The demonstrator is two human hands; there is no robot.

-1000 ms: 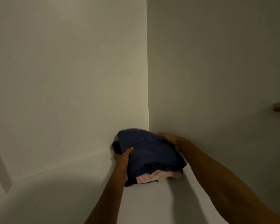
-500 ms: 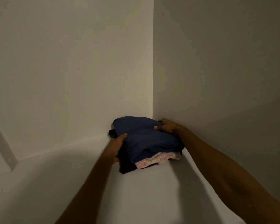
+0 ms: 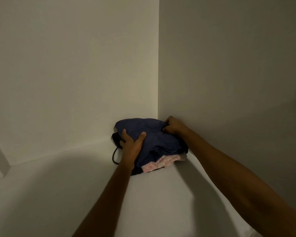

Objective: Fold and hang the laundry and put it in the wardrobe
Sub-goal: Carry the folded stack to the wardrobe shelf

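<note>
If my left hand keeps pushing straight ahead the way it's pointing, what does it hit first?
The left hand already grips the navy blue folded garment topping the pile. Pushing on, it would probably press that pile against the white back wall of the wardrobe; depth there is unclear.

The pile is all soft cloth: the navy top layer [image 3: 154, 134] looks matt and a bit crumpled, the pink patterned piece [image 3: 161, 162] looks thin and lighter. The shelf [image 3: 161, 202] and walls [image 3: 75, 74] are smooth, matt white panels.
</note>
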